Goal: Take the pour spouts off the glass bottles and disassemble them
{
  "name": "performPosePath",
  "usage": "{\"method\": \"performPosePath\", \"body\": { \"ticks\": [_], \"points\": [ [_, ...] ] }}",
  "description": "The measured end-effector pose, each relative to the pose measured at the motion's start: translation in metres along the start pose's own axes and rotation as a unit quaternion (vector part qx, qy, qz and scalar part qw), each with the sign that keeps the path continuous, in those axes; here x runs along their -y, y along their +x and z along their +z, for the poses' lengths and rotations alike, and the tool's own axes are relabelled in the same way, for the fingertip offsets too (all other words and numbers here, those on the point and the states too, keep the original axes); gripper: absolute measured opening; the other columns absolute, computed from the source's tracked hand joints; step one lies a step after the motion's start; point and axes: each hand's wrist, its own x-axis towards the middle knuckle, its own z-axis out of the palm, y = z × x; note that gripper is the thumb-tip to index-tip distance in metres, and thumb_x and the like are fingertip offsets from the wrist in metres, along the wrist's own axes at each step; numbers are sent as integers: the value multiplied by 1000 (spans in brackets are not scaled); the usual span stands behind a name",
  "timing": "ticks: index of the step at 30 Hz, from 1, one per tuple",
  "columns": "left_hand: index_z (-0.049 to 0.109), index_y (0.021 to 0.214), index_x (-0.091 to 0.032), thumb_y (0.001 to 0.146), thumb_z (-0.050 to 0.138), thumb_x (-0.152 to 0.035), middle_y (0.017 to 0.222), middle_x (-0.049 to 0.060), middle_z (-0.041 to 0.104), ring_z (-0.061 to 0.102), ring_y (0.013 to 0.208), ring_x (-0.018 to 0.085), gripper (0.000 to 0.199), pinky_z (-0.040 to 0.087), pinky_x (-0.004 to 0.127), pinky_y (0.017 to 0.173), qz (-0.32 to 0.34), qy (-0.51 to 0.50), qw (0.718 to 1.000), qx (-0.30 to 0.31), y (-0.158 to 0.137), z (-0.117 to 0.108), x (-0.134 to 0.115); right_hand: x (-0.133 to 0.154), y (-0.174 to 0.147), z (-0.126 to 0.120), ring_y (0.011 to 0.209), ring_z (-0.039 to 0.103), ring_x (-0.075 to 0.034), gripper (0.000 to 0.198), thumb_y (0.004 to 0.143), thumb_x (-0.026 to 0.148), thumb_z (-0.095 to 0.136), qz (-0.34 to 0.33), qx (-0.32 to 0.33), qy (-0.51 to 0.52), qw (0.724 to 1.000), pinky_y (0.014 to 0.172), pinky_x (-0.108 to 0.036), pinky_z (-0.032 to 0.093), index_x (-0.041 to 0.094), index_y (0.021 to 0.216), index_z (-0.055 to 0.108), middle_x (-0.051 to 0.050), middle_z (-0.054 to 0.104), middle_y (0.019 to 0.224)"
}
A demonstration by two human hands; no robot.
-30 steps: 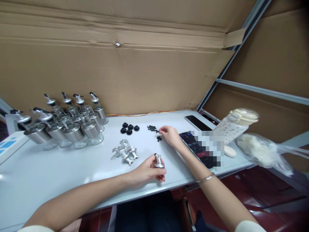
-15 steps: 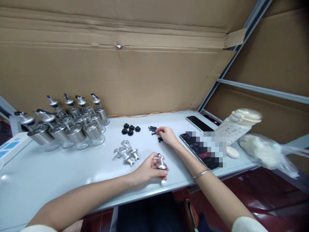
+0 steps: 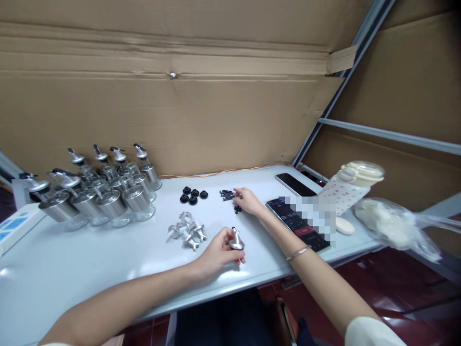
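A silver metal pourer spout point(image 3: 236, 242) with a black tip stands upright in the fingers of my left hand point(image 3: 216, 254), above the front of the table. My right hand point(image 3: 248, 199) is at the small pile of black plastic flaps point(image 3: 226, 195), its thumb and forefinger closed around the end of one. Tiny black pieces point(image 3: 237, 209) lie just under that hand. Left of it are several round black stoppers point(image 3: 193, 194). Loose silver spouts point(image 3: 188, 230) lie in a group beyond my left forearm.
Glass and steel bottles point(image 3: 111, 204), some with pourers fitted, crowd the table's left back. To the right are two phones point(image 3: 293, 185), a dotted cream drinking bottle point(image 3: 349, 187), an oval white object point(image 3: 345, 226) and a plastic bag point(image 3: 389, 223). Cardboard point(image 3: 216, 120) walls the back.
The view has shifted slightly. My right fingers have shifted among the black flaps, which lie a little differently. The spout in my left hand now leans slightly more to the left.
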Motion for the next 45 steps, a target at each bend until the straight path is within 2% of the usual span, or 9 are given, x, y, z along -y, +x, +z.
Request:
{"method": "performPosePath", "body": {
  "ticks": [5,9,21,25,28,31,35,41,45],
  "points": [
    [41,80,-17,63,76,-29,83,-2,53,57,65,9,41,43,26,65,2,4,1000,4,-1,0,-1,8,9,5,115,49,-29,59,71,28,71,-38,26,-17,999,97,-36,38,15,127,56,-16,53,123],
    [41,80,-17,64,76,-29,85,-1,53,57,65,9,41,43,25,64,2,4,1000,11,0,0,-1,14,12,8,120,43,-31,52,74,29,70,-73,42,-26,996,99,-41,36,22,125,59,-12,47,133],
    [38,80,-18,60,79,-36,86,-1,53,57,63,9,48,43,26,64,8,15,1000,11,1,-1,0,12,12,6,115,47,-28,39,75,21,69,-98,23,2,995,97,-41,39,18,114,64,-14,53,123],
    [38,80,-19,63,76,-34,88,-1,51,56,66,8,44,44,26,66,28,38,999,-6,-1,0,-3,22,-7,-11,118,45,-28,34,81,23,62,-95,-11,37,995,99,-42,37,20,114,63,-13,53,122],
    [41,84,-19,67,71,-29,89,0,50,56,69,10,36,42,25,64,37,50,998,-25,-2,1,-3,35,-46,-22,111,50,-22,29,89,26,47,-103,-24,87,991,95,-36,40,22,114,62,-10,57,116],
    [42,88,-19,70,62,-24,77,-1,52,53,66,11,28,40,26,65,30,61,997,-31,-2,1,-2,46,-95,-19,105,54,-20,30,91,37,43,-75,-25,292,953,86,-32,44,23,105,65,-7,60,111],
    [41,91,-19,69,51,-18,63,-4,50,46,59,10,25,36,26,65,24,63,997,-42,-2,2,-2,53,-136,0,89,58,-19,36,86,50,49,13,14,480,877,78,-30,45,23,103,68,-6,64,101],
    [45,89,-19,65,53,-16,65,-4,49,44,62,11,26,34,26,66,25,76,997,-23,-5,5,-5,50,-139,10,60,51,-14,35,79,51,61,66,43,583,808,56,-26,42,22,95,70,0,58,69],
    [50,94,-17,70,58,-21,70,-1,50,47,69,13,26,36,27,69,14,83,996,9,-5,3,-5,49,-140,5,57,47,-9,24,73,44,70,63,32,625,778,53,-23,42,21,80,69,-2,63,87]
  ]
}}
